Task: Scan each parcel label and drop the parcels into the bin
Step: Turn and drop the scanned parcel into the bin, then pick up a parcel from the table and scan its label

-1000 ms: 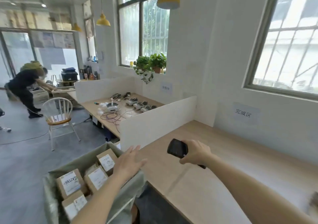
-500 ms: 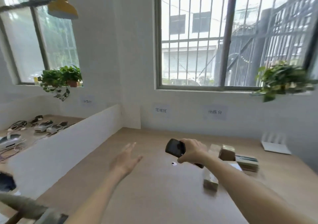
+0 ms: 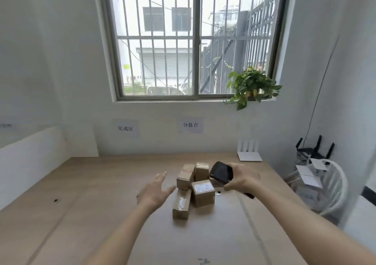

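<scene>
brown parcels (image 3: 195, 187), black scanner (image 3: 221, 172), pale wood table (image 3: 91, 203)

Matt brown cardboard parcels (image 3: 194, 185) with white paper labels sit on a smooth, light wood-grain table (image 3: 101, 214).

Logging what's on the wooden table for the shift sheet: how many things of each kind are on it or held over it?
Brown cardboard parcels: 4
Black handheld scanner, in the right hand: 1
White router: 1
Total: 6
</scene>
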